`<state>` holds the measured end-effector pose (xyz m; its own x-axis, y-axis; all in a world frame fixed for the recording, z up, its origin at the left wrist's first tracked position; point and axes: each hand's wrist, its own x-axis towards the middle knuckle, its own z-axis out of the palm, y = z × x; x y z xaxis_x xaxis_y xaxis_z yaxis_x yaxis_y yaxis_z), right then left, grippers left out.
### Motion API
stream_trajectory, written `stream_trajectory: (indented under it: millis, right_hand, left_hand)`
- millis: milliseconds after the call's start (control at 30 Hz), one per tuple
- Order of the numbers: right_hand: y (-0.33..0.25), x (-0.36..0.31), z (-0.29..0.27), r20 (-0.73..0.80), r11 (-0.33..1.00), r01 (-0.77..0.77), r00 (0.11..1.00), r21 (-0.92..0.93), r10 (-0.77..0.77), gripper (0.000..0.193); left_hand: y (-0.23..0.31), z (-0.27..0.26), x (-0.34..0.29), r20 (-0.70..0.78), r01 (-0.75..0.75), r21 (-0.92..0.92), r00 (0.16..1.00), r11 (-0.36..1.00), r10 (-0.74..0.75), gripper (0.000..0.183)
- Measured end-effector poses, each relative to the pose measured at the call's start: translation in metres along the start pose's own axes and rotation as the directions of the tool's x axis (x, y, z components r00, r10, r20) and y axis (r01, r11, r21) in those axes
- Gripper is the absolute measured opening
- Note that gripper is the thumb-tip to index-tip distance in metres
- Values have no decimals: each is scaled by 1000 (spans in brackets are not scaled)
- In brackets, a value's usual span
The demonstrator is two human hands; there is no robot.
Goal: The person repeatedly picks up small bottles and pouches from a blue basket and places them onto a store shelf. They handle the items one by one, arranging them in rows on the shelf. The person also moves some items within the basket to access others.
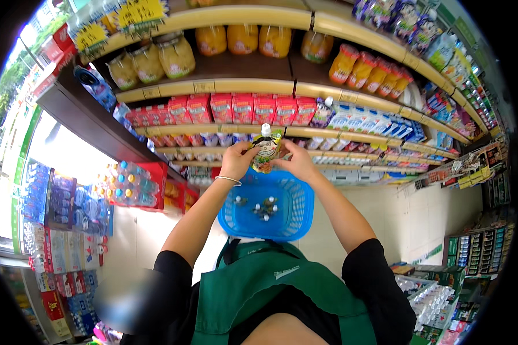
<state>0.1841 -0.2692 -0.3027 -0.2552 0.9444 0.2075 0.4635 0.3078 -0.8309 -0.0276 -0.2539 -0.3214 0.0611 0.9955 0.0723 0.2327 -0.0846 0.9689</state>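
Note:
A spouted pouch [265, 150] with a white cap and a cartoon face on its front is held upright in front of me. My left hand [236, 161], a bracelet at its wrist, pinches the pouch's left edge. On the other side, the fingers of my right hand [299, 161] close on its right edge. Below both hands is a blue plastic basket [227, 217] with slotted walls. Several small pouches with white caps [265, 209] lie at the bottom of it.
Store shelves [213, 86] rise ahead, bearing jars of fruit [243, 39], red boxes [243, 108] and white-and-blue cartons [362, 119]. Bottled drinks [126, 184] are stacked at the left. More packed bottles [431, 302] stand at the lower right. A tiled floor [385, 215] runs between.

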Motion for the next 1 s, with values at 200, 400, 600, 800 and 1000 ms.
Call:
stream_trajectory:
  millis: [200,400,600,800,1000]
  right_hand:
    - [-54,78,-54,-124,976,143,985,167,-123,21]
    - [-161,161,-120,-307,935,349,898,61,-315,17]
    - [-228,238,-145,-456,837,540,726,-85,-515,20]
    - [-206,305,-139,-480,883,460,757,-89,-443,23]
    - [-194,317,-131,-407,928,368,857,55,-316,21]
  left_hand:
    - [105,-32,64,-30,-224,34,974,974,225,25]
    - [249,-64,109,-175,-524,128,824,842,539,29]
    - [319,-101,182,-243,-642,300,664,706,707,32]
    - [295,-107,221,-285,-633,390,607,668,742,49]
    - [262,-92,201,-241,-627,479,578,614,779,44]
